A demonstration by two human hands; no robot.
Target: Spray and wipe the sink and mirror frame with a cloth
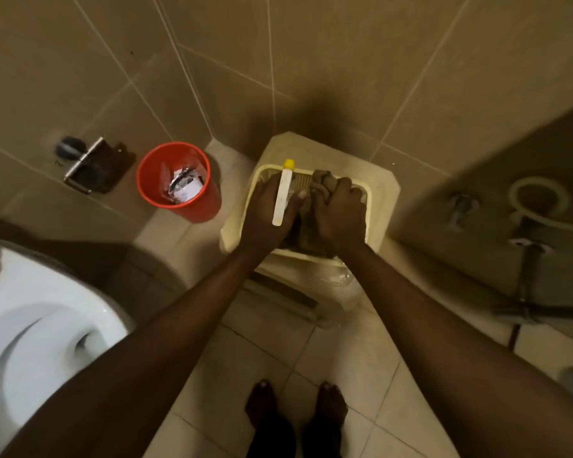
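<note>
- White ceramic toilet bowl (30, 325) sits far left, a red plastic bin (179, 183) beside it.
- Left hand (268, 213) reaches into a cream plastic basket (368, 200); a white tube with yellow cap (282, 196) lies across it; its fingers cannot be made out.
- Right hand (339, 213) has its fingers curled around a crumpled grey-brown cloth (325, 181) inside the basket.

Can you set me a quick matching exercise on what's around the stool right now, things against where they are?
Things:
1. cloth
2. red bin
3. white stick with yellow cap
4. toilet bowl

Places:
a. lower left of view
b. across the left hand
c. gripped in the right hand
d. on the floor, left of the stool

Pairs: 1-c, 2-d, 3-b, 4-a
</note>
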